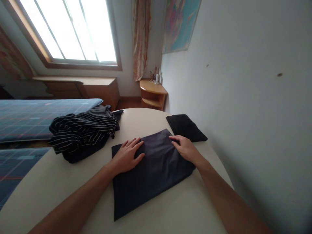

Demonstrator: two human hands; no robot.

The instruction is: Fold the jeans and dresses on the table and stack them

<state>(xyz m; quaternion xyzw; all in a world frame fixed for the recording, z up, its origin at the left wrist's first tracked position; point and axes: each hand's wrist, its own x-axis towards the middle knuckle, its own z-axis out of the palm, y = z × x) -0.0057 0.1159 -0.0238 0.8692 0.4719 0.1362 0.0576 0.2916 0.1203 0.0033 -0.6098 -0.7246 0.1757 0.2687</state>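
Observation:
A dark navy folded piece of cloth (156, 175), seemingly a garment, lies on the white round table (138, 118). My left hand (128, 154) rests flat on its left part, fingers spread and thumb out to the side. On the upper right edge of the cloth lies my right hand (186, 148), its fingers slightly bent and apart, fingertips touching the fabric. I see nothing gripped in either hand. Just beyond my right hand is a black folded cloth (187, 126), close to the navy one.
A heap of black clothing with white stripes (90, 125) sits at the table's left edge. Past it stands a bed with a blue checked cover (36, 118). The white wall (243, 107) runs along the right. A wooden corner cabinet (153, 87) stands behind the table.

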